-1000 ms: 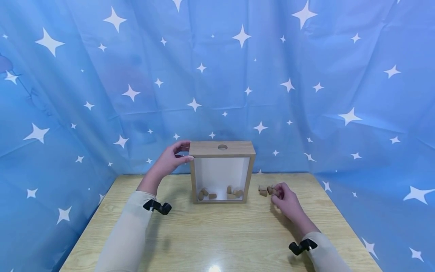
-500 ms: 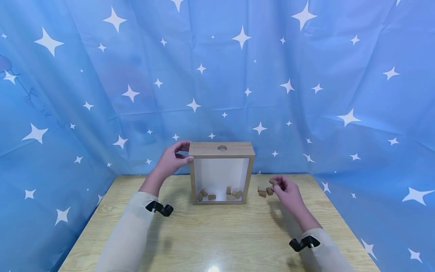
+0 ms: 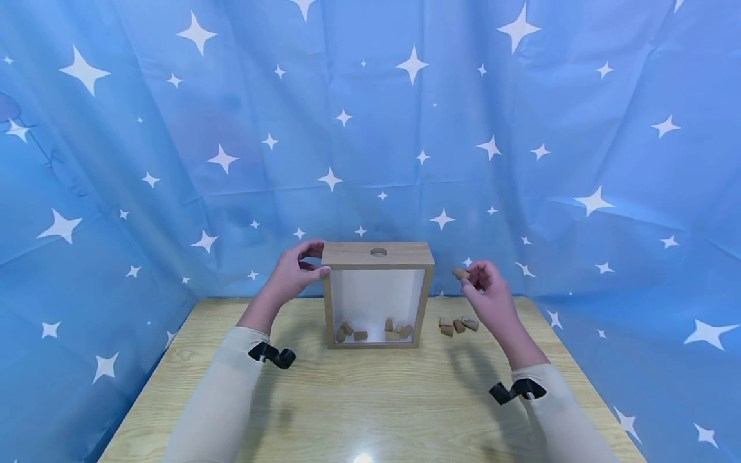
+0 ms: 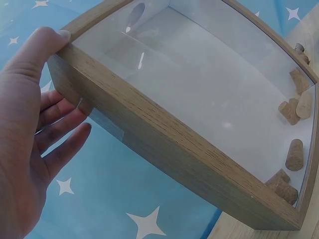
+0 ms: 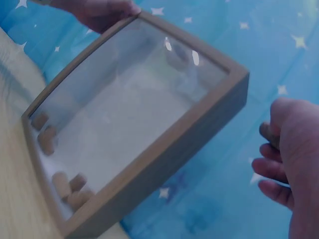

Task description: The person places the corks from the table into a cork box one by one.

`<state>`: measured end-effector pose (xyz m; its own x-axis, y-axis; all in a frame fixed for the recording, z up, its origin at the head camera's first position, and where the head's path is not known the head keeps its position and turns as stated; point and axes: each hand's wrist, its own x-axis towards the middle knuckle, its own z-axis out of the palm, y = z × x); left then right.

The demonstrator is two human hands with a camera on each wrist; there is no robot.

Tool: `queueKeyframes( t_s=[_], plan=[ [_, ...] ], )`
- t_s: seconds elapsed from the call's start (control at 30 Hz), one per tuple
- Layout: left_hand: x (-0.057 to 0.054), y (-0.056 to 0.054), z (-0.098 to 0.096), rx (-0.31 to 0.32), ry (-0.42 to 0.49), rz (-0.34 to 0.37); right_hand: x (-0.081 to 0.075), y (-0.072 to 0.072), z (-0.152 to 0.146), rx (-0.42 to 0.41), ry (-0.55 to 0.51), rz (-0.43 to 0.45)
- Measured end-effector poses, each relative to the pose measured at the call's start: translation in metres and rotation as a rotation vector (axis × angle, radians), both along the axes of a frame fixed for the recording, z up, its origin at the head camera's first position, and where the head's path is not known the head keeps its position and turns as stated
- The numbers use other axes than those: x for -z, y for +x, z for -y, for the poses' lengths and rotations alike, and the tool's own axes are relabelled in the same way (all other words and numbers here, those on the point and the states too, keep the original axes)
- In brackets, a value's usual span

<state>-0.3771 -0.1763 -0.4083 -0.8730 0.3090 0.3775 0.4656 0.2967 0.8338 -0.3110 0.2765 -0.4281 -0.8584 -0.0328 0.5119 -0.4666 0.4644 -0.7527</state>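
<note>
A wooden shadow box (image 3: 375, 256) with a clear front and a round hole in its top stands upright on the table. Several corks (image 4: 295, 155) lie inside along its bottom. My left hand (image 3: 291, 271) grips the box's upper left corner, thumb on the front edge and fingers behind, as the left wrist view shows. To the right of the box, raised above the table, my right hand (image 3: 489, 286) pinches a cork (image 3: 460, 273) between thumb and fingertips. Below that hand, a small group of loose corks (image 3: 458, 325) lies on the table.
The light wood table (image 3: 370, 399) ends at the back against a blue curtain (image 3: 370, 128) with white stars, which also hangs at both sides. A black wrist mount (image 3: 272, 354) sits on the left sleeve, another mount (image 3: 517, 391) on the right.
My right hand has picked a cork from the group on the table and lifted it up to near the height of the box's top. The left hand and the box have stayed put.
</note>
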Motion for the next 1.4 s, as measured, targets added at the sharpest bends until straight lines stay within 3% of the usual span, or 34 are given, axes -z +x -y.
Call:
queueKeyframes(
  t_s=[0.23, 0.47, 1.03, 1.4],
  plan=[
    [-0.001, 0.002, 0.0, -0.002, 0.002, 0.0, -0.03, -0.003, 0.021, -0.03, -0.021, -0.059],
    [0.0, 0.002, -0.001, -0.002, 0.009, 0.009, -0.051, -0.012, 0.04, -0.06, 0.024, -0.147],
    [0.001, 0.004, -0.003, -0.011, 0.011, -0.006, -0.085, -0.024, 0.078, -0.134, 0.164, -0.183],
    [0.0, 0.007, -0.004, -0.014, 0.017, 0.003, -0.096, -0.029, 0.103, -0.173, 0.293, -0.098]
  ],
)
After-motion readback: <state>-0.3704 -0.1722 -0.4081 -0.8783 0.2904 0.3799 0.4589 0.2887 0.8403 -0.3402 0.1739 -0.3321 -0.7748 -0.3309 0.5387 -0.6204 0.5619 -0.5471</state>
